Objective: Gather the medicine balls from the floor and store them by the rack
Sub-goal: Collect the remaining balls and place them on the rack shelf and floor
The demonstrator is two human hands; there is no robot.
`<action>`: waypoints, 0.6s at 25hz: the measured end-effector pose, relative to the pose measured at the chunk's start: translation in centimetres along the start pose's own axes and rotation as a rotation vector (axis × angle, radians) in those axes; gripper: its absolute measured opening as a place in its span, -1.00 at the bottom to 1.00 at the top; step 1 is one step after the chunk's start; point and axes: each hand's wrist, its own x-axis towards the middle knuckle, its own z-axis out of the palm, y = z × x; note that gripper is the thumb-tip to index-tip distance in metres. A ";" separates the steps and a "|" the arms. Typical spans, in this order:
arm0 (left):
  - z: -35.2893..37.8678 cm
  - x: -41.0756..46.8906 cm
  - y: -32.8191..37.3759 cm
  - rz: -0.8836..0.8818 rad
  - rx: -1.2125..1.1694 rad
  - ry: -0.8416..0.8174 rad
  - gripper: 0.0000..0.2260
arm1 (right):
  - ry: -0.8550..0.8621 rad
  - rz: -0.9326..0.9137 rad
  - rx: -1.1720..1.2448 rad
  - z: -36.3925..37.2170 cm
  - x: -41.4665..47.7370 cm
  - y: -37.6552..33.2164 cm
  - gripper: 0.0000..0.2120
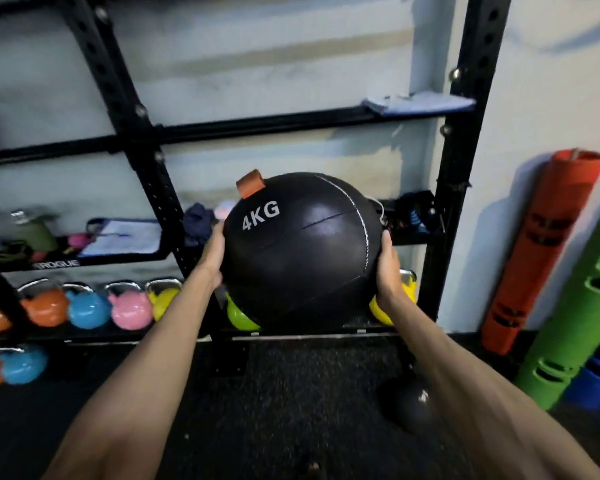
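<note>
Black medicine ball (302, 251), printed "4KG" in white and topped with an orange tab (250, 183), is held up in front of the black steel rack (146, 150). From the head camera I see my left hand (215, 251) and right hand (388, 268) clamped on its two sides, fingers wrapped round the curve. A shelf edge (56, 264) behind reads "ROGUE". Coloured kettlebells (87, 308) line the lower shelf. A second black ball (409, 403) lies on the dark floor (291, 393) under my right forearm.
</note>
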 end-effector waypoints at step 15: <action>2.7 -3.5 28.2 0.730 -0.070 -0.068 -0.31 | -0.107 -0.731 -0.024 9.0 -3.9 -35.4 -0.43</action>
